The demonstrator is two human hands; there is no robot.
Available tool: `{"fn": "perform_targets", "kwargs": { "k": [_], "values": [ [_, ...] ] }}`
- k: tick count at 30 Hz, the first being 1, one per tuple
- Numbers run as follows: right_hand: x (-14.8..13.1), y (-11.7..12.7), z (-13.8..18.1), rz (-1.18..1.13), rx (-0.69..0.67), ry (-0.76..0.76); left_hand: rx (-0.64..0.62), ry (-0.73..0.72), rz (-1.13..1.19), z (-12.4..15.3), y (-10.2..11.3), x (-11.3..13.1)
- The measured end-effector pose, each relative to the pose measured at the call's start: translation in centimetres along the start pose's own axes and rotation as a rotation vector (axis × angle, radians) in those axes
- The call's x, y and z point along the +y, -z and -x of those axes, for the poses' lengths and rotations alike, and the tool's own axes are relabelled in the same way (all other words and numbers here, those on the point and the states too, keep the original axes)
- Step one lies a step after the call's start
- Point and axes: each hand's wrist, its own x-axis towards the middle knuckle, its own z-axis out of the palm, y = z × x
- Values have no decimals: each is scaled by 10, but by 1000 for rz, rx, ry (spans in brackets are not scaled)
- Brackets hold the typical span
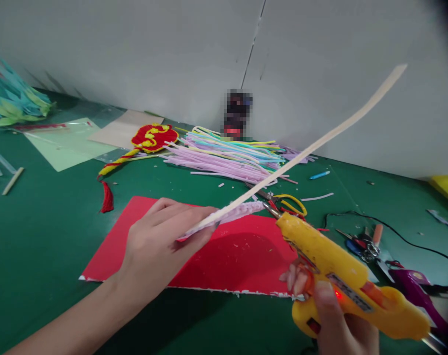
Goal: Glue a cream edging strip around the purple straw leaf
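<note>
Over the red board (238, 256), the left hand (164, 241) pinches the lilac piece (244, 212) and cream strip (320, 142), while the right hand (336, 315) wraps the yellow hot-glue gun (320, 246). Best keep the pinch steady, well back from the nozzle (272, 212). Count one each: board, gun, piece, strip, tasselled fan (155, 138).

Table: a flat green top (42, 227).
Middle: one red board (231, 261), its near edge ragged and white.
Behind the board: a wide bundle of strips (227, 160), lilac, blue and yellow; near it, yellow-handled scissors (293, 203).
Left side: a red and yellow ornament (155, 138) with red tassel (106, 197); a pale green sheet (61, 154).
Right side: a bunch of keys (367, 249), a thin black cable (404, 236), a small blue stick (320, 175).
</note>
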Motion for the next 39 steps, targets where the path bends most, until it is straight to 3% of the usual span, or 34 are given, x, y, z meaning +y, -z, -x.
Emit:
{"fn": "perform_targets", "kwargs": {
  "k": [4,9,13,15,17,21,23,25,31,36,39],
  "values": [
    [-7,-2,-3,-70,102,-155,-2,10,21,1,-1,-1],
    [-28,-11,-1,-107,129,-212,18,-1,-8,1,-1,0],
    [-27,-4,-14,-101,132,-99,61,-10,-77,2,4,-2],
    [-11,6,-31,-84,77,-13,83,-38,-133,4,7,-6],
    [11,17,-50,98,95,5,77,-119,-180,8,10,-13],
    [53,30,-82,635,142,152,-66,-256,-139,20,6,-32],
    [68,33,-91,852,68,112,-161,-320,-53,27,-1,-44],
    [79,35,-99,980,82,36,-248,-312,28,34,-8,-54],
    [101,44,-120,946,49,87,-484,-247,95,45,-15,-75],
    [104,62,-137,816,-207,312,-694,-249,126,47,-6,-83],
    [103,74,-145,793,-247,343,-723,-233,147,46,-1,-81]
  ]
}}
